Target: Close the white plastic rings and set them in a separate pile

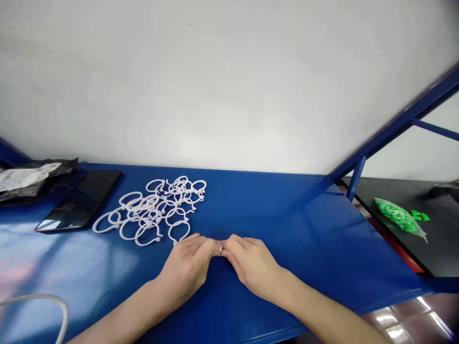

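Observation:
My left hand [190, 263] and my right hand [253, 267] meet low in the middle of the head view, above the blue tabletop [244, 205]. Both are closed, thumbs and fingers pinched together tip to tip. A sliver of a white plastic ring [220, 249] shows between the fingertips; the rest of it is hidden by my fingers. Just left of my left hand lies a loose heap of several thin white rings [145, 206], each with a small clip-like end. The nearest ring [189, 231] of the heap lies right beside my left knuckles.
A black phone [84, 200] lies left of the rings, with a black plastic package [25, 184] behind it. A white cable [64, 310] curves in at lower left. Blue frame bars [394, 126] rise at right; beyond is a dark surface with a bag of green pieces [398, 216].

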A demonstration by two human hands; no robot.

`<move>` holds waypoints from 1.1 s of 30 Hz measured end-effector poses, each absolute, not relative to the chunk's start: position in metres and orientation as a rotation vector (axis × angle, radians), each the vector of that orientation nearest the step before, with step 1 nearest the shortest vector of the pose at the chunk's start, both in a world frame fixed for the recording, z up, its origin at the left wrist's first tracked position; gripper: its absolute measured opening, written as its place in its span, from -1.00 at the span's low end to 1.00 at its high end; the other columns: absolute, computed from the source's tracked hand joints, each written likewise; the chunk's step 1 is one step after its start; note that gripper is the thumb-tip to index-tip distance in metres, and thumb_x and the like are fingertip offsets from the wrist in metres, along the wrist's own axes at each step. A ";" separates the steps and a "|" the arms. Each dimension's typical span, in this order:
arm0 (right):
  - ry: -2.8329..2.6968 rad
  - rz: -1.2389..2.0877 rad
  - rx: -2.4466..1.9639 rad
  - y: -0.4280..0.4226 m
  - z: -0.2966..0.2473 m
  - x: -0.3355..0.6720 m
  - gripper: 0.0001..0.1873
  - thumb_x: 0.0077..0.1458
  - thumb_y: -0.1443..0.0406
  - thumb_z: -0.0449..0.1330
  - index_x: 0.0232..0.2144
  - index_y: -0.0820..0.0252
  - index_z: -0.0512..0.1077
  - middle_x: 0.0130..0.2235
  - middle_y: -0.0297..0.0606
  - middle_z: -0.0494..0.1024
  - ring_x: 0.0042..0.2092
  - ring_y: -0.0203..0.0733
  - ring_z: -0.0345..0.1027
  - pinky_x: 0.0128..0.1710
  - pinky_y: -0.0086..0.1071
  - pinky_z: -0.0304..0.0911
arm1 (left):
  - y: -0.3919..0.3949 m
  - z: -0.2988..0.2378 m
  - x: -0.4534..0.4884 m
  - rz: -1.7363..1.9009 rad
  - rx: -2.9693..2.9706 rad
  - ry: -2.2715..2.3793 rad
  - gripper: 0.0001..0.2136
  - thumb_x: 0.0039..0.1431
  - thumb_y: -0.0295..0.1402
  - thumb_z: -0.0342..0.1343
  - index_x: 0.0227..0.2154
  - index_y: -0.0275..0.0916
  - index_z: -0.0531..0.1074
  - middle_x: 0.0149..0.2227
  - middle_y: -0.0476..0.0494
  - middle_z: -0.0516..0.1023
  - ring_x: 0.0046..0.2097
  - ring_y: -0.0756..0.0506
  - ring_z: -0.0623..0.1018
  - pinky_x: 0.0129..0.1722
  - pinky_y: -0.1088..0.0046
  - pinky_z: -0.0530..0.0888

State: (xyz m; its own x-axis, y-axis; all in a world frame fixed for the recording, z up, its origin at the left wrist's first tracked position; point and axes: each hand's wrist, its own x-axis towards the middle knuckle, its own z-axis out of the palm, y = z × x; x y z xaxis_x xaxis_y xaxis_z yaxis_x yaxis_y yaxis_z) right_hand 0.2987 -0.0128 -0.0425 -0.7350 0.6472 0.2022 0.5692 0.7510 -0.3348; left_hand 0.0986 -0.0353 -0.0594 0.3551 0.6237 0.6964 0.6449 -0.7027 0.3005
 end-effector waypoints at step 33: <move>-2.065 -0.110 -2.164 0.072 -0.022 0.366 -0.67 0.40 0.13 0.07 -0.03 0.19 0.51 -0.02 -0.06 0.49 -0.18 -0.02 0.56 -0.28 -0.27 0.35 | -0.012 -0.042 0.045 -0.326 -2.261 -1.831 -0.77 0.32 -0.31 0.00 -0.23 -0.25 0.57 -0.27 -0.27 0.61 -0.14 -0.35 0.52 -0.14 0.12 0.35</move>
